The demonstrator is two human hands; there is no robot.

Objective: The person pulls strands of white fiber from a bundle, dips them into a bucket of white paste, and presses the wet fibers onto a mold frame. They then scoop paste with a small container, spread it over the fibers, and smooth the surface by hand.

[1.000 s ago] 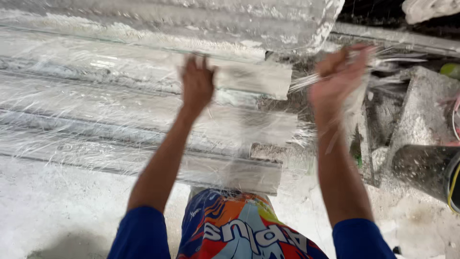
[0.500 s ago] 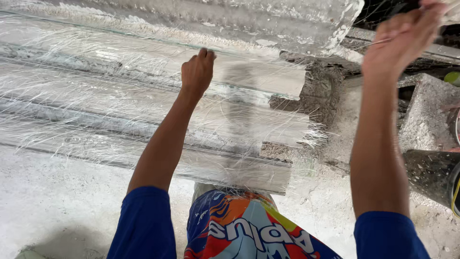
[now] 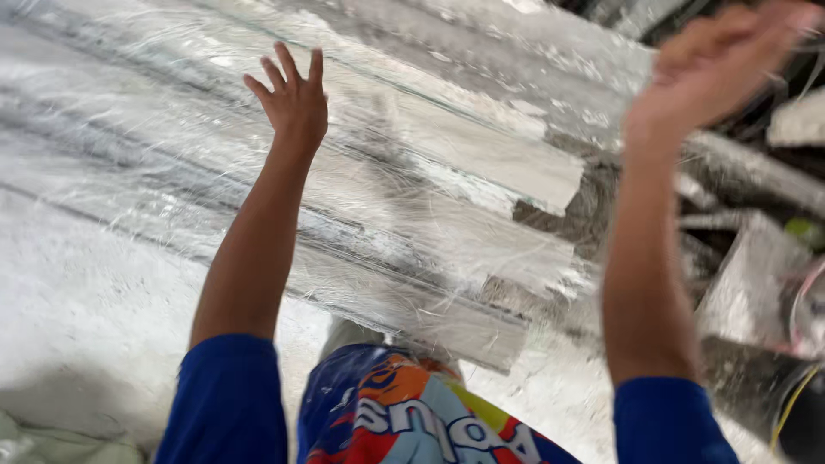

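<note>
Head view, looking down over the person's own raised arms; both wear blue sleeves, and a bright patterned cloth in orange, blue and red [image 3: 412,421] shows at the bottom between them.

The left hand [image 3: 292,99] is lifted with its fingers spread wide, its grip open and holding nothing; it hangs in front of a stack of long pale slabs [image 3: 447,223], whether touching the clear film over them cannot be told.

The slabs lie in stepped layers, running from the upper left down to the right, with their cut ends at centre right; they are wrapped in wrinkled clear film [image 3: 129,129] that shines in streaks.

The right hand [image 3: 713,69] is raised at the upper right, blurred by motion; its fingers look bent, but whether its grip is closed on anything cannot be told.

Below the slabs the floor [image 3: 86,301] is pale and dusty; at the right edge stand grey blocks [image 3: 748,283], just beside a dark object with a yellow cord [image 3: 795,404].
</note>
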